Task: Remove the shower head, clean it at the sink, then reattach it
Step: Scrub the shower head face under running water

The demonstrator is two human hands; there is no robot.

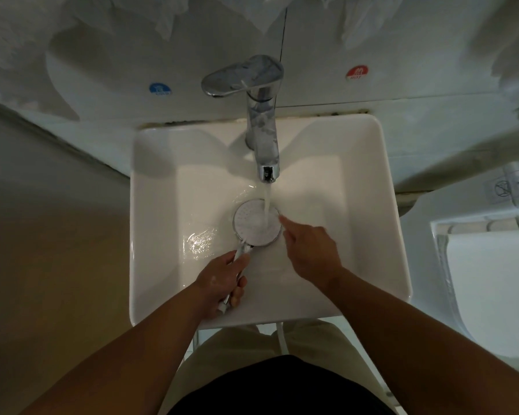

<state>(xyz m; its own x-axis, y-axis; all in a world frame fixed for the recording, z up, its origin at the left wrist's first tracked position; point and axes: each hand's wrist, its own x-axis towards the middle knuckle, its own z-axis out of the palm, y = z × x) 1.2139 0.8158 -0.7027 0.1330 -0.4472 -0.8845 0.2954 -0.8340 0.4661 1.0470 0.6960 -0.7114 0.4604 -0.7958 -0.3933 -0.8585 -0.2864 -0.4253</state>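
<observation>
Down in the white square ceramic sink (357, 205) in front of you lies the task's thing, the round white shower head with a chrome rim (247, 224). It sits face up near the middle of the basin, directly under the spout. That sink holds only two things: the shower head and a shallow film of water glinting on the floor of the basin to its left. A stream of water (266, 202) runs from the tall chrome faucet (262, 127) and lands on the right half of the spray face.

Your left hand (219, 280) holds the shower head's handle at the near side of the basin. Its fingers (238, 290) are wrapped tight around the handle, whose end pokes out below your palm. Your right hand (309, 250) reaches in from the right and grips nothing. Its forefinger is stretched out straight, with the tip at the right rim of the head beside the falling water, and the other fingers are folded back.

By count you have one sink, one faucet, one shower head and two hands at work. Two round stickers sit on the wall behind, a blue sticker (160, 88) left of the faucet and a red sticker (357, 71) right of it. One white toilet (492, 280) stands beside the sink on your right.
</observation>
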